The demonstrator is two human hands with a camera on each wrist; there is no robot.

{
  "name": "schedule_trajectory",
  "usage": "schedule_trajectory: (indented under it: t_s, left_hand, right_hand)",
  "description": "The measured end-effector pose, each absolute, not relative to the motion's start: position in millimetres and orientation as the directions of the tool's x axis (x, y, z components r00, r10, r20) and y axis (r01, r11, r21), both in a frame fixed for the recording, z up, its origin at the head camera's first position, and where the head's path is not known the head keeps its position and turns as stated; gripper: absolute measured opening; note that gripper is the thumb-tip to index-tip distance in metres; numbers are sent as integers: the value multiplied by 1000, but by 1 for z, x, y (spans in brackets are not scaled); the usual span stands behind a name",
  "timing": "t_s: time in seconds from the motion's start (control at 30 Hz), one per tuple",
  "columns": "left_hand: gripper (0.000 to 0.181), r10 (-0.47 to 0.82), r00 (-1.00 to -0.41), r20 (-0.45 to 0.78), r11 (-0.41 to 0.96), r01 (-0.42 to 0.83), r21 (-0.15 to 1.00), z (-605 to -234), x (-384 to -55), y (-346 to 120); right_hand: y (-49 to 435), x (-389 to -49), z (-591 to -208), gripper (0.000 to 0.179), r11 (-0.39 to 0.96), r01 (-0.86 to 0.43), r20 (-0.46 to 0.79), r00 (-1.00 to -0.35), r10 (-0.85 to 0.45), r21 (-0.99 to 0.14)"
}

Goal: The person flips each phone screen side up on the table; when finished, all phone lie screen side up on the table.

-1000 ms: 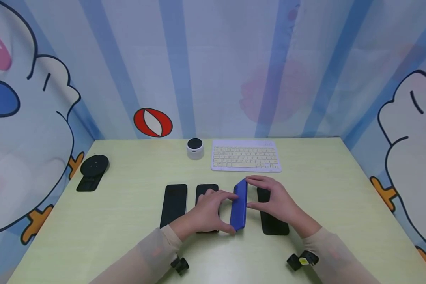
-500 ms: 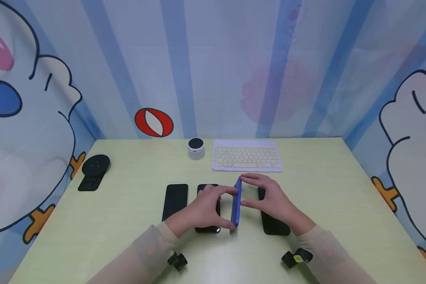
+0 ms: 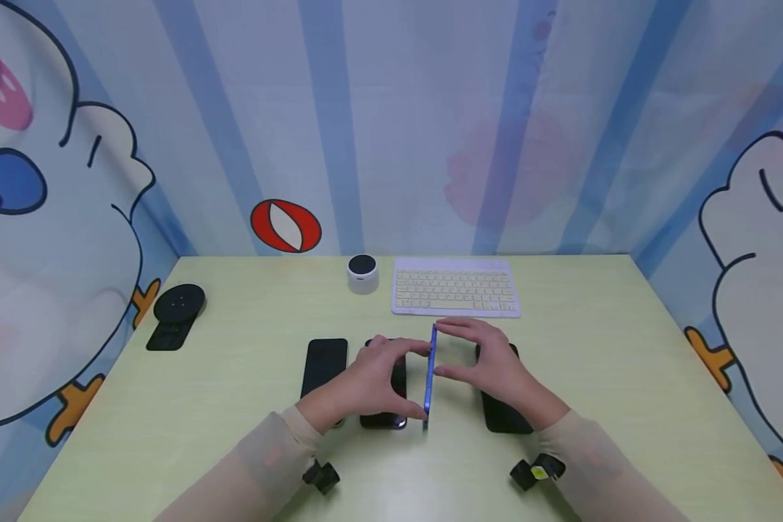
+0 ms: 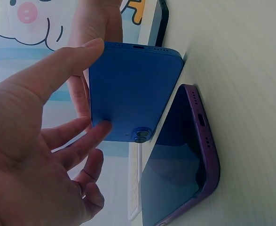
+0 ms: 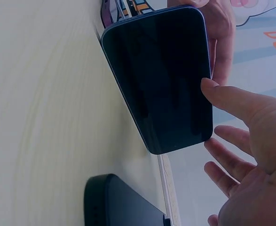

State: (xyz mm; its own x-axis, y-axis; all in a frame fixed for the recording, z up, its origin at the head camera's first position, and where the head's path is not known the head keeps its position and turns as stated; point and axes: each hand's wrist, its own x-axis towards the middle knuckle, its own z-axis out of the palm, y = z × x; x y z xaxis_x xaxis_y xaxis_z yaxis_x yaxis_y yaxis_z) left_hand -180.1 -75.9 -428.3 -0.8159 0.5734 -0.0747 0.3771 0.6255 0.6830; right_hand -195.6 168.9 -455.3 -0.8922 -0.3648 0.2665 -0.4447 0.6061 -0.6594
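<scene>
Already, three phones (image 3: 322, 362) lie flat beside the blue phone (image 4: 133, 89). It isn't yet, pinched by left-hand fingers (image 4: 83, 143) and right-hand fingers (image 5: 227, 157)

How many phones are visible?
4: blue phone on edge between the left hand and right hand; leftmost phone, partly covered; next phone, partly behind the left hand; rightmost phone, partly behind the right hand.

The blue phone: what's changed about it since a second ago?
The blue phone has turned from showing its broad blue side to nearly edge-on in the head view, and shifted slightly left. The left hand and right hand moved left with it; both still hold it. The keyboard and white speaker stayed put.
</scene>
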Motion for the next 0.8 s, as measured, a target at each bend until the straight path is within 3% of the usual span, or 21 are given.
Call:
schedule_trajectory:
  t_s: [0.43, 0.8]
  left_hand:
    - [89, 548, -833, -84, 638, 350, 686, -431, -179, -81]
    - [89, 524, -847, -88, 620, 309, 721, -435, -178, -89]
  right_hand:
    - [168, -200, -458, 74, 612, -408, 200, -903, -379, -677]
    - [171, -208, -468, 80, 706, -339, 35, -912, -408, -621]
